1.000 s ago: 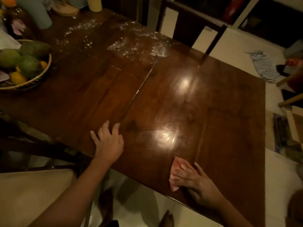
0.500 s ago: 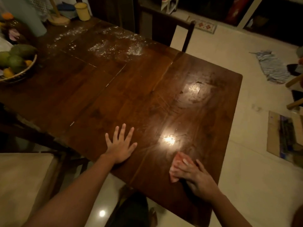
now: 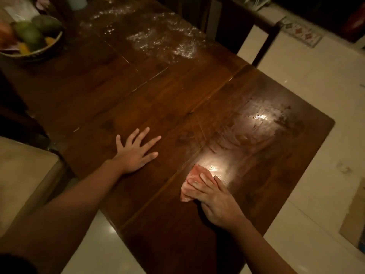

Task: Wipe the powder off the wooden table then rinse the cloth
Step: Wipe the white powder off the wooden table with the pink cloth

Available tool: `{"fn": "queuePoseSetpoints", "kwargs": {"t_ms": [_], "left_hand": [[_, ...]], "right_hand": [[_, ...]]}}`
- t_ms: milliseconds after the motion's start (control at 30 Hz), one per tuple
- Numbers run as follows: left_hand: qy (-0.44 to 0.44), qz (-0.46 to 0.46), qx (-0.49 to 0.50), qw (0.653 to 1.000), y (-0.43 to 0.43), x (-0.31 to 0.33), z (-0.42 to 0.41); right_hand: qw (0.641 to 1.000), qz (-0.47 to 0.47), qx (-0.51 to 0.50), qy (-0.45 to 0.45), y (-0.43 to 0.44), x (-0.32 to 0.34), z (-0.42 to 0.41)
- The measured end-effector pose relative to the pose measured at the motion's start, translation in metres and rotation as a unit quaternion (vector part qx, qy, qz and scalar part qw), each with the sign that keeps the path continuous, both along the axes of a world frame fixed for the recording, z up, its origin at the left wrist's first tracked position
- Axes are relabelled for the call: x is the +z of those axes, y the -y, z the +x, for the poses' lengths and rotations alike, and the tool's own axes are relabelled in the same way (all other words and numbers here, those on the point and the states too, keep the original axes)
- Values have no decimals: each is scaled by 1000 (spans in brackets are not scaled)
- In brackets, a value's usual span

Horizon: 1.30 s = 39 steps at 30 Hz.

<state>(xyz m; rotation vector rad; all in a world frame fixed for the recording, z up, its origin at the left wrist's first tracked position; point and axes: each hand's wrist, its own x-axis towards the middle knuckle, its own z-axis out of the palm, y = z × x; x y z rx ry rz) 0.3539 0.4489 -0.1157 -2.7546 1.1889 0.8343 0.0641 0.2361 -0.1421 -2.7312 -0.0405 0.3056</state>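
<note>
A dark wooden table fills the view. White powder lies scattered across its far part, and faint wipe streaks shine on the right part. My right hand presses flat with straight fingers on a folded pink cloth near the table's near edge. My left hand rests flat on the wood with fingers spread, to the left of the cloth and apart from it.
A basket of green and yellow fruit stands at the far left of the table. A dark chair stands behind the far edge. A padded seat is at the near left. Pale floor tiles lie to the right.
The view has shifted so the table's right end shows. My left hand has spread its fingers flat on the wood. My right hand stays pressed on the cloth, moved slightly forward.
</note>
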Motion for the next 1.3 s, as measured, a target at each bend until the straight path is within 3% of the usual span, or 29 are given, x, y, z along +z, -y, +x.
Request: {"fn": "queuePoseSetpoints", "kwargs": {"t_ms": [67, 133, 233, 367, 467, 567, 700, 933, 1100, 1300], "left_hand": [[-16, 26, 8, 999, 9, 1, 2], [-34, 49, 21, 998, 11, 5, -3], [-46, 72, 68, 994, 25, 7, -20], [-61, 69, 128, 987, 59, 10, -59], [-83, 57, 129, 987, 87, 11, -99], [-90, 56, 170, 980, 125, 9, -147], [-75, 76, 272, 956, 169, 13, -194], [-113, 80, 356, 924, 215, 23, -194], [-100, 75, 371, 920, 222, 13, -180], [-76, 78, 389, 915, 252, 7, -119]], "right_hand": [[999, 1, -36, 1, 27, 1, -10], [988, 0, -154, -15, 56, 7, -17], [945, -11, -319, -66, 100, 22, -9], [909, -17, -412, -69, 129, 31, 20], [946, -11, -320, -49, 124, 24, 29], [998, -6, -61, -14, 143, 17, 14], [992, -31, 108, -49, 211, 24, -20], [985, -119, 61, -110, 352, 42, -16], [982, -123, 10, -146, 392, 34, 84], [979, -111, 47, -164, 380, 31, 239]]}}
